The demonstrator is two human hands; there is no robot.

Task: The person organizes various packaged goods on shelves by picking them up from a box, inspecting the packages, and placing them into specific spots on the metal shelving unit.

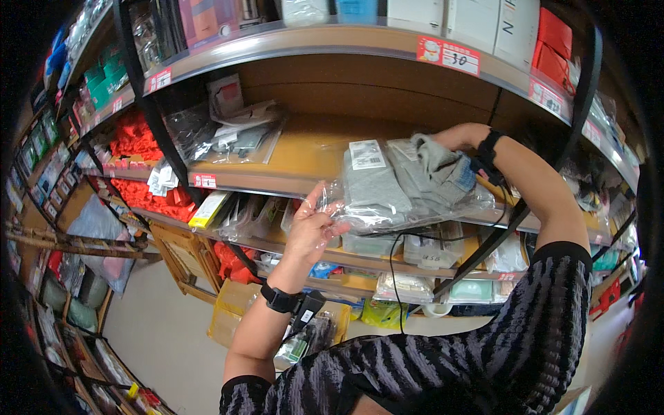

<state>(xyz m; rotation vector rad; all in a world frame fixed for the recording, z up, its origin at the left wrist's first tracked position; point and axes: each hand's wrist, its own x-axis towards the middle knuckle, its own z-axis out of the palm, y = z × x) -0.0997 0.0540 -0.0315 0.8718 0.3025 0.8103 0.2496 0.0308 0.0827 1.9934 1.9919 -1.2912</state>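
In front of me, at the edge of a wooden shelf, is a clear plastic bag with folded grey clothing inside and a white barcode label on it. My left hand pinches the left end of the bag, its thumb and fingers on the film. At the right end, bunched grey cloth with a bluish patch sticks up. My right hand grips this cloth from above; its fingertips are hidden behind the folds. Each wrist wears a black strap, and a black cable hangs below the bag.
More packaged clothing lies on the same shelf to the left. Boxes stand on the shelf above, whose front edge crosses over my hands. Dark metal uprights flank the bay. Clear bins fill the shelf below, and a cardboard box sits on the floor.
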